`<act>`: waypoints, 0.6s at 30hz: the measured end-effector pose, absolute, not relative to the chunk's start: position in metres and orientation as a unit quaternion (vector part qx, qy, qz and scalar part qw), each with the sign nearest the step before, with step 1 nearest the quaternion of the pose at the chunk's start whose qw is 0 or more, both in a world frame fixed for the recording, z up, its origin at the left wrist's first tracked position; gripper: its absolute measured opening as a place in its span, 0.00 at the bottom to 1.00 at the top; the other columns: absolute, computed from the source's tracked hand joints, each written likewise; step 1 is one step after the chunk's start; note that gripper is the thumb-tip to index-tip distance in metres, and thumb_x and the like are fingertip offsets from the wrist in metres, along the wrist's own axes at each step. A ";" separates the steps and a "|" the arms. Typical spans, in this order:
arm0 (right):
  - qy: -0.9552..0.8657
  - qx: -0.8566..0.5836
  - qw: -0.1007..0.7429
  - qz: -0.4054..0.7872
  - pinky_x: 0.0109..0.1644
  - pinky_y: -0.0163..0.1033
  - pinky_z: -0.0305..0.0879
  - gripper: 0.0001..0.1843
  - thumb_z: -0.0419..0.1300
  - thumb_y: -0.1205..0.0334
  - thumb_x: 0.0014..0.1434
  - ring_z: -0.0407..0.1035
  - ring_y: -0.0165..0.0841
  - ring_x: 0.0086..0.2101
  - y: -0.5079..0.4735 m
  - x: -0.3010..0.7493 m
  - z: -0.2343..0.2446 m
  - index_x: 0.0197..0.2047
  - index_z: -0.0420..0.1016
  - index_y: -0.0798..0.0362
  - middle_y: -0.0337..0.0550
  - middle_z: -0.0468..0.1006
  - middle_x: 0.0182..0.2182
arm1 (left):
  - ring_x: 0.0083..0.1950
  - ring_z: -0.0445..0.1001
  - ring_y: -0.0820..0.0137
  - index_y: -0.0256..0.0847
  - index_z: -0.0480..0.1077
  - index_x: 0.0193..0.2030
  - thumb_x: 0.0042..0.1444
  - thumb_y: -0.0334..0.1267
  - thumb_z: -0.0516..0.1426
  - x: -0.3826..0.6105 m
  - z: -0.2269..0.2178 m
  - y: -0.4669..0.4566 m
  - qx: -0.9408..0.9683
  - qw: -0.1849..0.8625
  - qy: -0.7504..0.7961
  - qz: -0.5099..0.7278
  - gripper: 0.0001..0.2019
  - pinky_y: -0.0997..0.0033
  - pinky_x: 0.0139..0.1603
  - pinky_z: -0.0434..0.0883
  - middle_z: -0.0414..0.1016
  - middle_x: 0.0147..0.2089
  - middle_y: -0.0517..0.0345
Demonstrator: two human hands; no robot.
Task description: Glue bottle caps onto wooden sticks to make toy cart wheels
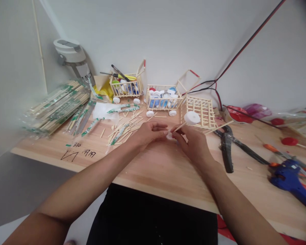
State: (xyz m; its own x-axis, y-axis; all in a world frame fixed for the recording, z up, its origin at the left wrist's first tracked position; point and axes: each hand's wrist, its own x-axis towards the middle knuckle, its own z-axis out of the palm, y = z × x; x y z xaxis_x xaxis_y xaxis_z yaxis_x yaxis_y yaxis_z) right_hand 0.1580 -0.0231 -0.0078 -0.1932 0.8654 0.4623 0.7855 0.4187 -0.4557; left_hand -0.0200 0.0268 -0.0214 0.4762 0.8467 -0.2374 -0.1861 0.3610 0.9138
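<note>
My left hand [148,133] and my right hand [192,143] meet over the middle of the wooden table [153,170]. Between their fingertips is a thin wooden stick [180,127] with a white bottle cap [192,117] on its far end. Another white cap [169,136] sits at the near end, pinched by my left fingers. My right fingers grip the stick's shaft. Just behind the hands stands a bare stick-built cage frame [200,110].
Two stick carts on cap wheels [126,86] [163,98] hold caps and pens at the back. Wrapped chopstick bundles [57,107] and loose cut sticks [122,129] lie left. Black pliers [226,146], a blue glue gun [290,178] and red caps [288,141] lie right.
</note>
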 end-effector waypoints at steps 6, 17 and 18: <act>-0.770 -0.537 0.338 0.062 0.35 0.38 0.64 0.04 0.56 0.64 0.61 0.73 0.35 0.31 -0.022 0.159 -0.009 0.37 0.72 0.51 0.41 0.80 0.30 | 0.40 0.78 0.69 0.32 0.74 0.42 0.49 0.33 0.66 -0.018 -0.021 0.027 0.428 0.732 0.376 0.374 0.13 0.63 0.48 0.73 0.79 0.40 0.48; -0.750 -0.556 0.356 0.040 0.34 0.37 0.65 0.05 0.56 0.63 0.61 0.74 0.33 0.29 -0.021 0.164 -0.004 0.35 0.74 0.51 0.41 0.80 0.28 | 0.28 0.68 0.81 0.34 0.76 0.39 0.55 0.29 0.58 -0.033 -0.003 0.034 0.433 0.646 0.385 0.496 0.06 0.81 0.29 0.64 0.76 0.34 0.56; -0.750 -0.556 0.356 0.042 0.34 0.37 0.65 0.05 0.56 0.63 0.61 0.74 0.33 0.29 -0.021 0.164 -0.004 0.35 0.74 0.51 0.41 0.80 0.28 | 0.26 0.67 0.81 0.33 0.76 0.38 0.55 0.29 0.58 -0.035 -0.002 0.036 0.419 0.665 0.369 0.496 0.06 0.81 0.26 0.62 0.75 0.33 0.57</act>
State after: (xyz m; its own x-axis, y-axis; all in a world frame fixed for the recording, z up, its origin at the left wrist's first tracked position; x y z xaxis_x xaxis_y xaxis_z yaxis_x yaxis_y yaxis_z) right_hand 0.1640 -0.0211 -0.0040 -0.1284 0.8639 0.4871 0.8036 0.3784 -0.4594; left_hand -0.0351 0.0358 -0.0021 0.2354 0.9689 -0.0761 -0.3508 0.1577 0.9231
